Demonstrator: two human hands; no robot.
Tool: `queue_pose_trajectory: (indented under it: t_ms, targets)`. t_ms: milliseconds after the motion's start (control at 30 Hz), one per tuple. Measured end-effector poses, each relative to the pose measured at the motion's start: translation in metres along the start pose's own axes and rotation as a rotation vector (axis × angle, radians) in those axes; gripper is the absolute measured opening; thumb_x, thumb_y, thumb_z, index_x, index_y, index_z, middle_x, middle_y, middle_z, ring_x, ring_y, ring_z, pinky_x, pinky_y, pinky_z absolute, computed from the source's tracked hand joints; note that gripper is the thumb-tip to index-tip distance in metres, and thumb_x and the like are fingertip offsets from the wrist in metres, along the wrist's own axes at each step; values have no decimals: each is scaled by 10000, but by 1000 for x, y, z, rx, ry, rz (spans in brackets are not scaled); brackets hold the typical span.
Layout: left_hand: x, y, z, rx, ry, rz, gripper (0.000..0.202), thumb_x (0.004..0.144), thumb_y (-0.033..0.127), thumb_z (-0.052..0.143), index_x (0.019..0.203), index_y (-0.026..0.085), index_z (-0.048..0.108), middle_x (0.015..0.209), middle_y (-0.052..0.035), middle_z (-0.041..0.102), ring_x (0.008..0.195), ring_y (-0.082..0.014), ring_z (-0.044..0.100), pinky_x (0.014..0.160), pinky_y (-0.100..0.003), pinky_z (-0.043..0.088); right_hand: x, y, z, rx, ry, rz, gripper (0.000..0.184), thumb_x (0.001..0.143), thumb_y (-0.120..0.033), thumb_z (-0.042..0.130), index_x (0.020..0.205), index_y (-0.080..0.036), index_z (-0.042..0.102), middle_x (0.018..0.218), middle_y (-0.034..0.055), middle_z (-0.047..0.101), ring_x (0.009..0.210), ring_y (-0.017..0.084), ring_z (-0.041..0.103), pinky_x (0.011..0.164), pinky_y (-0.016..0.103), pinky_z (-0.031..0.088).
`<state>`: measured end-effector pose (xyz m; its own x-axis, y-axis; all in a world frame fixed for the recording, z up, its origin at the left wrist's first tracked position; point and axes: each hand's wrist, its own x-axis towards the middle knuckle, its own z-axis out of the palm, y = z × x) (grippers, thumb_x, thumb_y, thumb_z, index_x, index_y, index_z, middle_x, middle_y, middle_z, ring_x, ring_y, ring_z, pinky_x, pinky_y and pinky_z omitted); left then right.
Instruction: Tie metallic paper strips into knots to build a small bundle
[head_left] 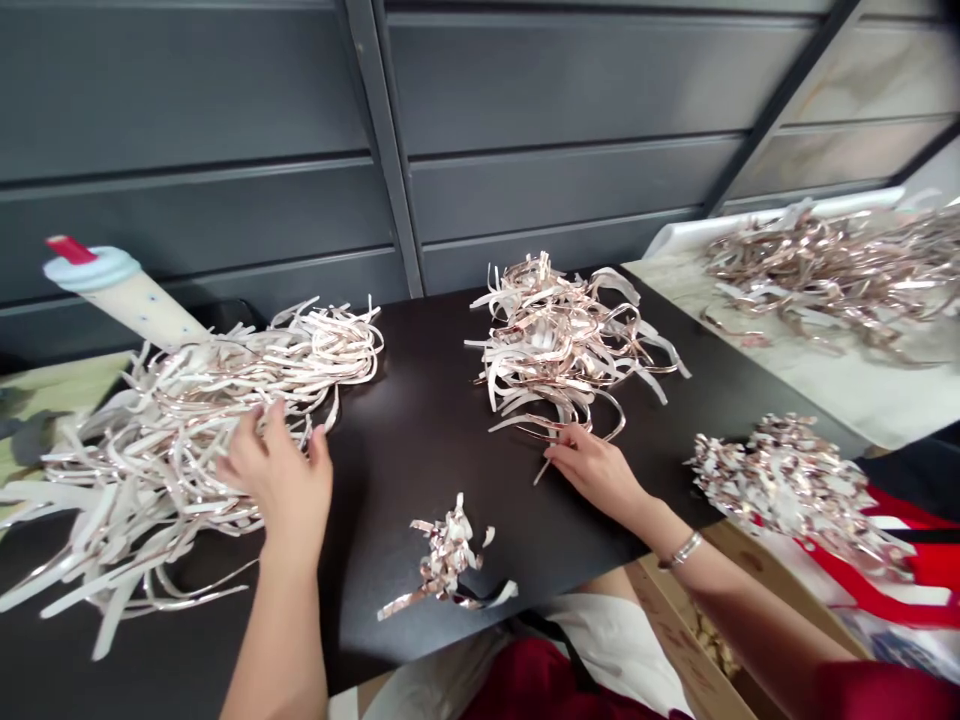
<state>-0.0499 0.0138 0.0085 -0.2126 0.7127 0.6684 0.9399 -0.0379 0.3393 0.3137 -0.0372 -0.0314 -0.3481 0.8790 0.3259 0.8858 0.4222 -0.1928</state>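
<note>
While the left hand (pixel 281 470) lies spread on the big pile (pixel 187 420), the right hand (pixel 596 470), pinching a strip (pixel 540 473), would best draw it out singly

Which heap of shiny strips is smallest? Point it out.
The little heap at the black table's front edge, between left hand and right hand: short crumpled scraps; every other heap is far larger.

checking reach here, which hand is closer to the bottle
Left. The left hand rests on the strip pile just below and right of the bottle. The right hand is far off to the right, touching the middle pile.
</note>
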Motion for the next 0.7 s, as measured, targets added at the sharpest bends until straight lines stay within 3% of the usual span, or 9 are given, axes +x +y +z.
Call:
queue_pose_trajectory:
  t_ms: [67, 100, 167, 267, 400, 467, 567, 700]
  targets:
    - [-8, 16, 4, -202, -51, 61, 359, 833, 292, 539, 1147, 123, 584, 1222, -188, 523, 1193, -319, 456, 1000, -483, 354, 8, -10, 3, 84, 33, -19, 193, 892, -222, 502, 830, -201, 683, 855, 74, 578, 747, 177, 585, 659, 287, 493]
    - [-13, 25, 6, -322, -139, 83, 306, 843, 299, 522, 1086, 138, 618, 1145, -160, 567, 1119, -281, 516, 938, -422, 425, 14, -17, 4, 175, 61, -23, 170, 885, -237, 524, 822, -199, 677, 860, 71, 585, 774, 179, 585, 692, 293, 494]
    - [-26, 43, 10, -570, -435, 76, 239, 853, 309, 507, 978, 174, 660, 1018, -102, 626, 939, -210, 601, 750, -305, 503, 26, -33, 4, 392, 96, -21, 132, 872, -252, 556, 813, -193, 658, 854, 58, 608, 789, 170, 589, 722, 291, 491]
    - [-43, 64, 10, -771, -798, -54, 216, 827, 323, 539, 894, 175, 681, 824, -54, 663, 704, -145, 618, 626, -242, 478, 45, -58, 4, 651, 63, 31, 109, 855, -249, 579, 780, -188, 630, 720, 11, 605, 634, 127, 557, 598, 246, 457]
    - [-51, 74, 5, -979, -1109, -385, 402, 815, 479, 529, 649, 130, 640, 518, -6, 558, 420, -75, 475, 427, -192, 338, 66, -84, 8, 998, 31, 109, 136, 829, -276, 599, 742, -172, 587, 676, -11, 561, 532, 92, 531, 506, 218, 422]
    - [-51, 73, 4, -1103, -1196, -542, 481, 789, 558, 533, 629, 116, 631, 483, 1, 530, 379, -58, 432, 394, -183, 297, 73, -92, 11, 1190, 16, 110, 170, 827, -323, 603, 763, -170, 566, 726, -5, 561, 564, 94, 572, 529, 220, 458]
    - [-47, 69, 4, -1223, -1225, -696, 485, 747, 584, 583, 714, 103, 640, 493, 11, 526, 375, -49, 421, 380, -170, 289, 80, -95, 15, 1378, -19, 58, 221, 826, -381, 613, 797, -169, 558, 780, 7, 568, 650, 106, 603, 619, 244, 502]
    - [-37, 60, 3, -1323, -1146, -823, 379, 710, 363, 715, 1008, 157, 604, 566, 36, 561, 418, -36, 432, 394, -131, 279, 83, -83, 15, 1564, -65, 52, 242, 862, -399, 574, 826, -160, 563, 736, 0, 571, 571, 77, 524, 568, 222, 462]
